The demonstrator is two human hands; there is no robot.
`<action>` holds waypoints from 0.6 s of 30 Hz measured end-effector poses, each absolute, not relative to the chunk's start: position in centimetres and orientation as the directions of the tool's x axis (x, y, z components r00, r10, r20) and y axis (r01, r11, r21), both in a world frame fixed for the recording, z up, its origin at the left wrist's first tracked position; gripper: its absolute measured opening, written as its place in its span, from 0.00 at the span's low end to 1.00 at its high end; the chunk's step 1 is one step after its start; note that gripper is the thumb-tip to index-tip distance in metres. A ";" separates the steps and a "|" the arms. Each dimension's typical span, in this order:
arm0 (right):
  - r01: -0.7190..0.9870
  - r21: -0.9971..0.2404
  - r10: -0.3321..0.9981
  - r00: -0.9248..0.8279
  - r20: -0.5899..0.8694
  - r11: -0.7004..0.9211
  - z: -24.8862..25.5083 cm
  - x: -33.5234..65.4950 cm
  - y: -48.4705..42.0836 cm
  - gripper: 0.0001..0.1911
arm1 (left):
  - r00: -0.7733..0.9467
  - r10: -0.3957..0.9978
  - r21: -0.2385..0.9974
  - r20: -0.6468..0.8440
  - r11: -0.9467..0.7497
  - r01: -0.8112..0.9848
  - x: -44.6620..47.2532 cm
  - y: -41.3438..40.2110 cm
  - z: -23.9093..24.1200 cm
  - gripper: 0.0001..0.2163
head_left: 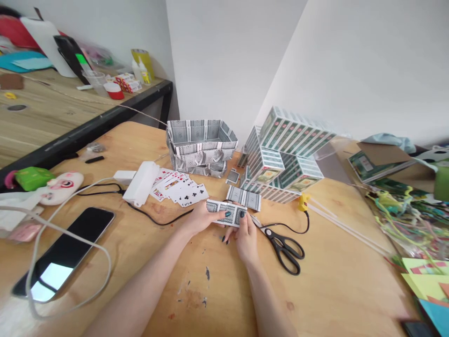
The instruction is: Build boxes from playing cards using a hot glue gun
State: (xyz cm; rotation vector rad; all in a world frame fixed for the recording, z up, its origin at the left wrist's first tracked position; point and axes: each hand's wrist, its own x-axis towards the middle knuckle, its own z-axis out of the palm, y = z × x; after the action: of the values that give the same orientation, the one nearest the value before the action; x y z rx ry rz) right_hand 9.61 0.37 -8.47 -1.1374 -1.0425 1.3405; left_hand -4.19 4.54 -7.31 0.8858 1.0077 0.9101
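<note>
Between my two hands is a flat strip of folded playing cards [219, 206], grey patterned backs facing up. My left hand [201, 219] grips its left part, thumb laid across the top. My right hand [245, 234] pinches the right end, thumb on top and fingers below. Just behind it lies a similar card strip [243, 196] on the table. Black-handled scissors [284, 248] rest by my right hand, blades partly hidden. Loose playing cards [185, 189] are fanned face up beyond my left hand. Farther back stands a basket made of folded cards [203, 150].
Stacked card boxes [280, 159] stand at the back right. A glue gun [142, 182] with a black cord lies left of the cards. At left are a phone [66, 252] and a looped white cable [107, 262]. Craft strings and paper [403, 220] crowd the right edge.
</note>
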 end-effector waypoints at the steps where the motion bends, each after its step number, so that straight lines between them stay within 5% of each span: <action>1: -0.170 -0.982 0.997 -0.011 -0.076 -0.077 -8.5 9.7 0.4 0.25 | 0.268 0.916 0.913 -0.300 0.357 -0.199 -4.2 4.6 -7.3 0.16; 6: -0.276 -0.956 0.994 -0.076 -0.083 -0.101 -8.5 9.7 0.5 0.25 | 0.277 0.925 0.936 -0.260 0.312 -0.161 -4.4 4.7 -7.9 0.13; 10: -0.333 -0.932 0.985 -0.138 -0.106 -0.147 -8.7 9.6 0.6 0.22 | 0.114 0.984 0.990 -0.139 0.136 0.026 -4.6 4.8 -8.3 0.10; 14: -0.278 -0.953 0.990 -0.103 -0.098 -0.123 -9.1 9.2 0.7 0.19 | -0.044 0.983 0.961 0.176 -0.162 0.223 -4.7 4.6 -8.1 0.17; 18: -0.119 -0.993 1.000 0.013 -0.013 -0.011 -9.8 9.1 0.5 0.17 | -0.064 0.814 0.740 0.577 -0.488 0.463 -4.7 4.0 -7.4 0.19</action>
State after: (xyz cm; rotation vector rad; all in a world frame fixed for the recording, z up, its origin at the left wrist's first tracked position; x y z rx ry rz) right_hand 9.11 0.55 -9.85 -1.1359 -1.1049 1.2618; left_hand -4.73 4.03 -7.43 1.9008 1.3722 1.5686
